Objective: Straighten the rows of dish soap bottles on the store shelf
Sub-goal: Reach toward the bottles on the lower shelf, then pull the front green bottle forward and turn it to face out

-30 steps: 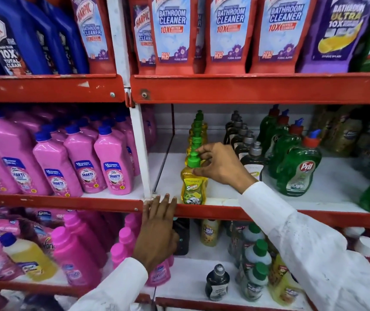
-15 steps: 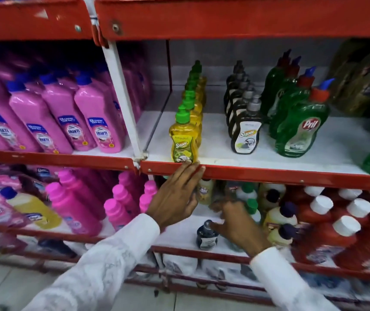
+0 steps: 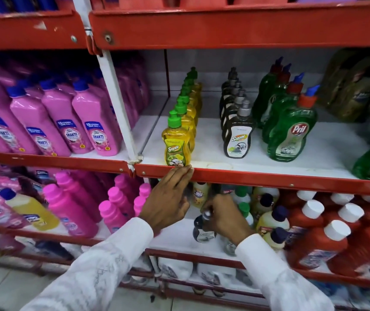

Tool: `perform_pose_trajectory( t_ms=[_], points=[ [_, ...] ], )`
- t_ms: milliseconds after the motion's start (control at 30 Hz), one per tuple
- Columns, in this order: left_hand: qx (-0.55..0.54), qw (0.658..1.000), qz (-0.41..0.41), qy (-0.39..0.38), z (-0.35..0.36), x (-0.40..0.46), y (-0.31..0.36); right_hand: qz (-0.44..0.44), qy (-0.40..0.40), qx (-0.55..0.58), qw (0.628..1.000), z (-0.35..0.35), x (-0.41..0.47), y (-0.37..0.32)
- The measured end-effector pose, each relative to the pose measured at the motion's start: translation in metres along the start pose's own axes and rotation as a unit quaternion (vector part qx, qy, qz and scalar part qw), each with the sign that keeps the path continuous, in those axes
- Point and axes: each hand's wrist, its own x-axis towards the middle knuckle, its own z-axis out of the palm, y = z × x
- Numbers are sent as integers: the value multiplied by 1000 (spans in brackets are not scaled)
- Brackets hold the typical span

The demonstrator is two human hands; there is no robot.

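Observation:
On the middle shelf [image 3: 258,176] a row of yellow dish soap bottles [image 3: 176,140] with green caps runs straight back. Beside it stand a row of dark Super bottles [image 3: 238,138] and a row of green Pril bottles [image 3: 291,133]. My left hand [image 3: 168,203] rests with flat fingers on the red shelf lip just under the front yellow bottle, holding nothing. My right hand [image 3: 224,217] is under that shelf, fingers closed around the top of a small dark bottle [image 3: 203,230] on the lower shelf. Other small bottles there are partly hidden behind my hands.
Pink Shakti bottles [image 3: 96,129] fill the left bay, behind a white upright post [image 3: 117,102]. Pink bottles [image 3: 71,205] and red white-capped bottles [image 3: 327,239] crowd the lower shelf. Bare white shelf lies between the bottle rows. A tiled floor [image 3: 11,292] shows at the bottom left.
My right hand left the front yellow bottle, dropped to the lower shelf and closed on the small dark bottle. My left hand stayed on the shelf lip. The view tilted down.

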Motion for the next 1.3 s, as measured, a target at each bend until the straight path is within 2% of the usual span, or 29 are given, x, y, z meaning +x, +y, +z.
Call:
perform_pose_trajectory(
  t_ms=[233,367,567,933,1033,1133,1300],
  points=[
    [-48,998,-10,47,8,2,1,13,147,119,982,-169,-52,-51],
    [-32,997,-16,62,10,4,3,-18,230,99,968,-228,-47,-60],
    [-25,997,-22,69,12,4,4,-4,248,43,968,-228,3,-43],
    [36,998,-49,35,6,7,20,16,187,87,978,-202,40,-13],
    [39,998,-44,39,4,15,35,-1,201,102,974,-199,36,-12],
    [13,998,-12,56,6,28,59,-21,278,168,945,-187,19,3],
    [-58,994,63,73,22,57,104,10,524,227,821,-149,-28,57]
  ],
)
